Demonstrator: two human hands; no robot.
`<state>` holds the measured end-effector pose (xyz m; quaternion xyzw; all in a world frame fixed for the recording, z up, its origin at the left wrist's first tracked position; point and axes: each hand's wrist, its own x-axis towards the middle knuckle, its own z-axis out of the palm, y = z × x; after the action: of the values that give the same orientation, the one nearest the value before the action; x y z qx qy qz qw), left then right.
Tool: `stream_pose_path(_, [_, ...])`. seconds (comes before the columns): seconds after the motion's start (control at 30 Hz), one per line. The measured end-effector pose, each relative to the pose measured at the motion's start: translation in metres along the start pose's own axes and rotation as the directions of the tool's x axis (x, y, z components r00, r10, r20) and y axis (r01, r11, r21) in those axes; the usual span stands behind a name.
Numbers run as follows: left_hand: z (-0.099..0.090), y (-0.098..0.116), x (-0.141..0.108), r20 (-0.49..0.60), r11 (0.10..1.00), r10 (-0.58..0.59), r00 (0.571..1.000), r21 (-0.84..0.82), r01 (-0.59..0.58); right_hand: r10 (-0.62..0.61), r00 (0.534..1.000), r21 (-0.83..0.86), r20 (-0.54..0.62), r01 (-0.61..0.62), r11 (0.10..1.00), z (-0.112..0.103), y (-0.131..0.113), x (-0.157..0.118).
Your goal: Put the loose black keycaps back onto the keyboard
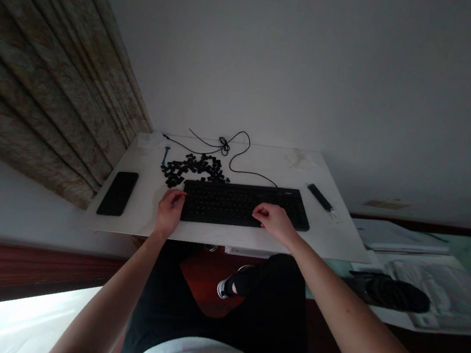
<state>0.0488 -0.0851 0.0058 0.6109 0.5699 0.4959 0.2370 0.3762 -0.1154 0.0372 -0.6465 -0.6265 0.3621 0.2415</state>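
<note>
A black keyboard [222, 204] lies near the front of the white table, its keycaps apparently off over much of it. At its left end is my left hand [169, 211], fingers curled and closed on the edge. My right hand [274, 219] rests over the right part of the keyboard with thumb and fingertips pinched together; whatever is between them is too small to make out. Behind the keyboard's left half, many loose black keycaps [197, 165] are scattered in a pile. A small blue tool [166, 155] lies beside them.
A black phone [118, 193] lies at the table's left. The keyboard's cable [224, 146] loops toward the wall. At the right is a dark-handled brush-like tool [321, 197]. Curtains [55, 49] hang on the left. Papers [403, 240] and a dark bundle [397, 294] sit beyond the right edge.
</note>
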Motion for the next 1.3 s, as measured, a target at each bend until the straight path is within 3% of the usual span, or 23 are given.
stream_pose_path(0.13, [0.0, 0.0, 0.0, -0.005, 1.0, -0.002, 1.0, -0.002, 0.002, -0.268, 0.959, -0.203, -0.09, 0.246, 0.948, 0.008, 0.007, -0.014])
stream_pose_path(0.37, [0.0, 0.002, -0.001, 0.016, 1.0, 0.015, 1.0, 0.016, -0.015, -0.395, 0.914, -0.302, -0.094, 0.352, 0.886, 0.014, 0.017, -0.027])
stream_pose_path(0.67, [0.002, 0.003, -0.002, 0.048, 0.997, 0.049, 0.998, 0.05, -0.051, -0.375, 0.926, -0.378, -0.035, 0.335, 0.863, 0.009, 0.018, -0.024])
stream_pose_path(0.97, [0.002, 0.004, -0.003, 0.05, 0.997, 0.053, 0.997, 0.046, -0.055, -0.332, 0.939, -0.242, -0.089, 0.302, 0.922, 0.007, 0.021, -0.02])
stream_pose_path(1.3, [0.002, 0.004, -0.003, 0.061, 0.996, 0.069, 0.996, 0.058, -0.073, -0.309, 0.951, -0.246, -0.028, 0.293, 0.924, 0.003, 0.015, -0.014])
